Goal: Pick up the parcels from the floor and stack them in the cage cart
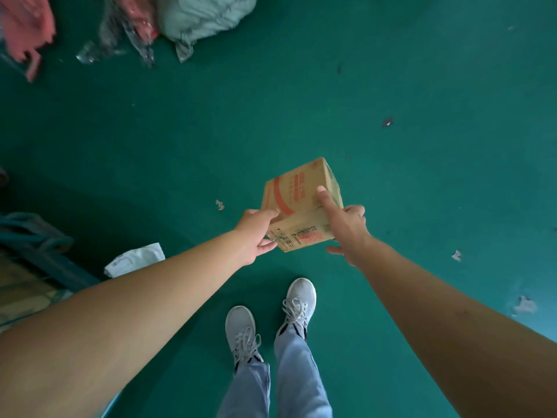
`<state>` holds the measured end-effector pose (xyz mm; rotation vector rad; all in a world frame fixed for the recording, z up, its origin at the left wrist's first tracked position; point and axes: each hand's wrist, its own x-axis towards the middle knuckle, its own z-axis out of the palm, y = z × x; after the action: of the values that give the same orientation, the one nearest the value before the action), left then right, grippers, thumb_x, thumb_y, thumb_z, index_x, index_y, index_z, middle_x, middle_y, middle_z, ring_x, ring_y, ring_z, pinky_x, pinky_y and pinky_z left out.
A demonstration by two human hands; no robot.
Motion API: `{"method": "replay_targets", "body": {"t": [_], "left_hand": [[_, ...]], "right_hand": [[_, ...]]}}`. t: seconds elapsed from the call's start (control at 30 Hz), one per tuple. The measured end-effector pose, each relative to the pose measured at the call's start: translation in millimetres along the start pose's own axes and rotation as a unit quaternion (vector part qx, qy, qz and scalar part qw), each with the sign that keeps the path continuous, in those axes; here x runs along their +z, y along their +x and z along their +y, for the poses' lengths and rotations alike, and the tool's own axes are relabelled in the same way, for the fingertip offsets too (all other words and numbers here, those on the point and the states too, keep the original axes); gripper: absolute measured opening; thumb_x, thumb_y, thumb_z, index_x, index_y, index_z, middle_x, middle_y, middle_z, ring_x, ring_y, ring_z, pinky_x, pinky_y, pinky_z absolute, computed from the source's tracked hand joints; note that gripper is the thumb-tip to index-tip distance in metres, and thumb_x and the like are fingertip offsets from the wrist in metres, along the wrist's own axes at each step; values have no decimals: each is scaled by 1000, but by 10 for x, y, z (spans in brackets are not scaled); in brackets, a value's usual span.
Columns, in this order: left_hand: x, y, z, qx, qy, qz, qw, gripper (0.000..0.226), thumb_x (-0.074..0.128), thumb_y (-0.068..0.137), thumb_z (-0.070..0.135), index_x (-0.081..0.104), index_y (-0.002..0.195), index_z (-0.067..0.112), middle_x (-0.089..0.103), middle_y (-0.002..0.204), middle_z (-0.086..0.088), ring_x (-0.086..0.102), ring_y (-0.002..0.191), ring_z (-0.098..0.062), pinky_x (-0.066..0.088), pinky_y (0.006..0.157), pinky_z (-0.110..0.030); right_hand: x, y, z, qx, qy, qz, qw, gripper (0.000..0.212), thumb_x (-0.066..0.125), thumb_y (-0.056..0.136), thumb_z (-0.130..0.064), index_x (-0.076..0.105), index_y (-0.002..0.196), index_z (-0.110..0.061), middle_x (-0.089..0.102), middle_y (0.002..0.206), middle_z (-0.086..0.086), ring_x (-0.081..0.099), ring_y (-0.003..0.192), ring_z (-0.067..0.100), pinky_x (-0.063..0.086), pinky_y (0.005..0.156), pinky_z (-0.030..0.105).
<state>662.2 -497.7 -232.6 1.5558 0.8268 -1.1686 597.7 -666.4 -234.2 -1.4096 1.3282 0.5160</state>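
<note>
Your left hand [256,233] and right hand [346,227] both grip a small, square cardboard box [297,203] above the smooth green floor [422,146].

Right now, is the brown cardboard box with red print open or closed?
Closed: the brown cardboard box with red print shows flat, unbroken faces between both hands, no raised flaps.

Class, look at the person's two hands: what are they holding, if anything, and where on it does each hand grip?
A cardboard box, held between both hands: left hand on its near left edge, right hand on its right side, one finger lying across the top.
</note>
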Motion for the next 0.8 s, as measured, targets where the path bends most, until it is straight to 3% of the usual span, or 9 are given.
{"method": "replay_targets", "body": {"t": [0.13,0.3,0.47,0.67,0.8], "left_hand": [[-120,-1087,186,6,13,-10,1000,17,59,103,27,55,117,16,66,107,-9,66,99,-29,59,96,-43],[-296,-2496,412,15,37,-40,998,17,61,103,25,60,106,9,66,113,-15,65,107,-35,59,94,-41],[-375,-3696,533,34,85,-83,992,16,61,101,22,57,106,7,62,118,-17,64,108,-35,55,101,-44],[-346,-4739,539,102,163,-121,974,18,63,99,20,57,112,9,64,110,-15,66,100,-30,56,95,-40],[-407,-5221,366,135,173,-140,966,26,64,97,21,59,120,9,65,115,-14,66,103,-27,55,96,-41]], "right_hand": [[-345,-980,-233,-5,41,13,999,114,67,55,-90,35,138,-18,41,137,2,53,122,31,54,95,57],[-849,-2368,-437,-29,77,24,996,101,65,48,-85,39,121,-21,49,129,6,59,111,27,57,89,46],[-1349,-3527,-448,-75,102,32,991,79,69,57,-80,42,108,-26,51,128,6,60,111,24,60,87,43],[-1815,-4536,-339,-121,140,56,981,79,68,53,-80,42,107,-28,51,129,5,61,113,23,60,90,43],[-1988,-4979,-163,-155,145,65,975,60,70,76,-71,43,108,-27,52,129,6,62,112,23,62,84,39]]}}
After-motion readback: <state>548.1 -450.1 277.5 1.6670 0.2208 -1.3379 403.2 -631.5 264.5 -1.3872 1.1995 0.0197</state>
